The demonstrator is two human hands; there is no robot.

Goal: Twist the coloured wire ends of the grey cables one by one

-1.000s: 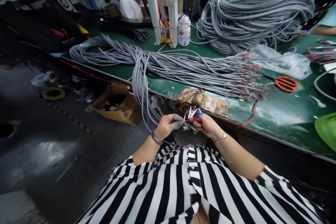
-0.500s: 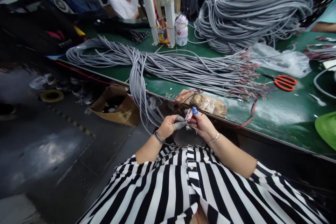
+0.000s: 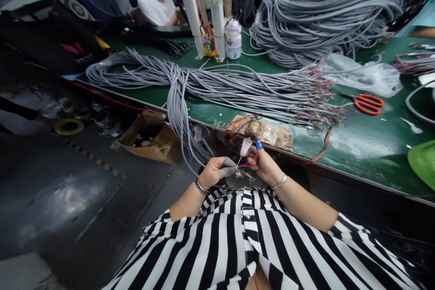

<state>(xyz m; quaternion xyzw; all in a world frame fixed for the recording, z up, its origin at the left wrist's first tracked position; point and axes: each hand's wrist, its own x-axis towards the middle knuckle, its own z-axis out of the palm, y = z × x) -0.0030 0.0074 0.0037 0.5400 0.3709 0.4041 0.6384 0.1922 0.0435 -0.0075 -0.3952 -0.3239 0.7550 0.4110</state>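
In front of my striped shirt, my left hand [image 3: 215, 172], with grey covers on its fingertips, pinches the end of a grey cable. Thin coloured wires [image 3: 247, 174] in red, green and other colours fan out from that end toward the right. My right hand [image 3: 267, 168], a blue cover on its thumb, is closed on some of the reddish wires; its fingertips are partly hidden. A small pale pinkish tag-like piece [image 3: 246, 147] stands above the wires, close to the right fingers. A thin whitish strand runs below it. I cannot tell what the piece is.
A long bundle of grey cables [image 3: 217, 84] lies on the green table [image 3: 380, 145], some draping over its edge. Orange-handled scissors [image 3: 369, 104], a taped wooden block [image 3: 268, 132] and a large cable coil [image 3: 329, 13] are there too. A cardboard box [image 3: 152, 142] stands below. Someone sits across.
My hands have drawn slightly apart, the left moving left and a little down. The coloured wires between them show more openly, and the pale piece stands farther from the left fingers.
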